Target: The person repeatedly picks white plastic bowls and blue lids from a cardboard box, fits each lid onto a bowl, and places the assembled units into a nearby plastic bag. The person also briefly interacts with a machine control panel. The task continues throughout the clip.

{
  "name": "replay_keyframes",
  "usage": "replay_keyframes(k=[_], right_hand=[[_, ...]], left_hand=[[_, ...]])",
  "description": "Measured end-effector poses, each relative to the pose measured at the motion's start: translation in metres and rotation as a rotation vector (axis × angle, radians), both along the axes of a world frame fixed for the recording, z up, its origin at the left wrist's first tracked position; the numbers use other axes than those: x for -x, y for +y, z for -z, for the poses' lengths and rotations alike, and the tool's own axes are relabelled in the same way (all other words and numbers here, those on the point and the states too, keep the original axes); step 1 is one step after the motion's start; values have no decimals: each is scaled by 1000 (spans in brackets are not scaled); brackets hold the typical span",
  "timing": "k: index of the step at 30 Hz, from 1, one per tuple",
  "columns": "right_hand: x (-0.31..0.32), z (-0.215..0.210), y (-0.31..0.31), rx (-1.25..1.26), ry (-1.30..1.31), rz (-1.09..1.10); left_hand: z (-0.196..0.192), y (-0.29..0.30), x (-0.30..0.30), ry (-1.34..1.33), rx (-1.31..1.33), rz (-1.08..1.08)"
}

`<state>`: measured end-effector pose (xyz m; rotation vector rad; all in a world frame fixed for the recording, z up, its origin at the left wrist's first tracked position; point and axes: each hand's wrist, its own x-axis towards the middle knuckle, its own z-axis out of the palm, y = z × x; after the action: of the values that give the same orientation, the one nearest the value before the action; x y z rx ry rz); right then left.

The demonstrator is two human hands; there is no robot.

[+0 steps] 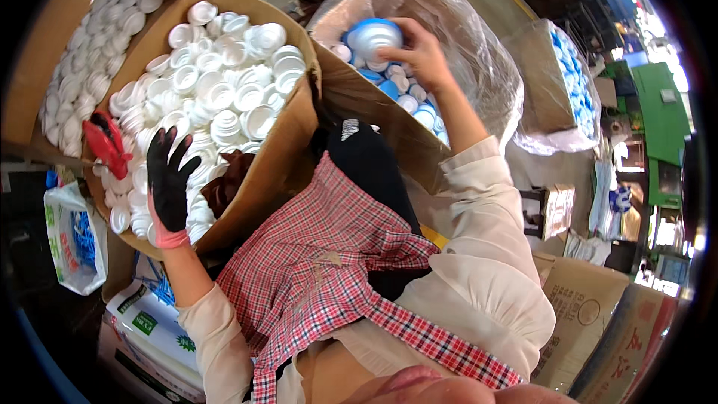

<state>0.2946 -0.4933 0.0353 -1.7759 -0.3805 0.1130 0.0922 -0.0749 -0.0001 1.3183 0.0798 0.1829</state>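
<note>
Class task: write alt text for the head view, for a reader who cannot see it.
A person's bare right hand grips a blue-and-white plastic bowl over a plastic-lined cardboard box of similar blue bowls. Their black-gloved left hand rests on white plastic cups filling a second cardboard box.

The left hand [169, 183] wears a black glove with a pink cuff, and the white caps [217, 90] fill a brown cardboard box [280, 157]. The bare right hand [419, 56] holds a blue-and-white cap [372, 36] over blue caps [407, 93] in clear plastic. The apron [329, 262] is red-and-white plaid; the sleeves [486, 269] are cream.
</note>
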Motion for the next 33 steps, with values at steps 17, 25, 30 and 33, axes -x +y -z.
replay_keyframes(k=[17, 25, 30, 33], right_hand=[[51, 284, -309, 1149, 687, 286], [19, 239, -262, 1098, 312, 321], [-12, 117, -132, 604, -45, 92], [34, 30, 40, 542, -192, -227]], left_hand=[[32, 32, -1, 206, -174, -31], [-18, 104, 107, 130, -252, -344], [23, 174, 207, 183, -297, -629], [58, 190, 266, 220, 43, -935]])
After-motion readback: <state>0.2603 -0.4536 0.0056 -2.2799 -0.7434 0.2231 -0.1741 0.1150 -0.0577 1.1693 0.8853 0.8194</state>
